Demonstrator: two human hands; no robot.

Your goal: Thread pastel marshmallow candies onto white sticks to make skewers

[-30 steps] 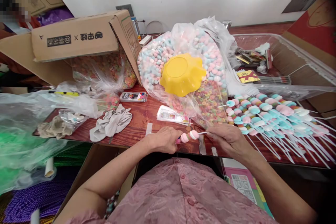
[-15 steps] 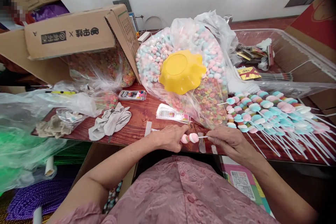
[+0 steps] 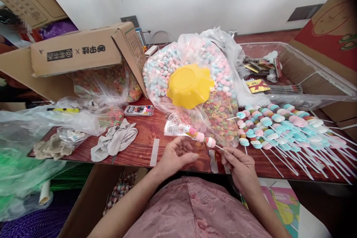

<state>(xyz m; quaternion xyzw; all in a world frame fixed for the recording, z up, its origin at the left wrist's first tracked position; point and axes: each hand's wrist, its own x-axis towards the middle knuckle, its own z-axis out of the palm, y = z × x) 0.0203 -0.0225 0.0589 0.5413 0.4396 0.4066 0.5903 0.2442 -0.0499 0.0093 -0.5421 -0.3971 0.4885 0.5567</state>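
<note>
Right hand pinching the thin white stick of a puffy marshmallow skewer, slanted over the wood-grained counter, left hand released with fingers loosely curled nearby, scalloped yellow bowl upturned on crinkly clear plastic.

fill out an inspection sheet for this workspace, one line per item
Surface: red-brown table, tape near its front edge
Work things: skewer of sweets in hand; skewer pile at right; yellow bowl on sweets bag
Clutter: grey cloth, beige cloth at left
Hands: right hand grips the skewer's stick; left hand holds nothing, fingers loosely curled
Cables: thin cable by the wall
Surroundings: wall, socket, cardboard box
</note>
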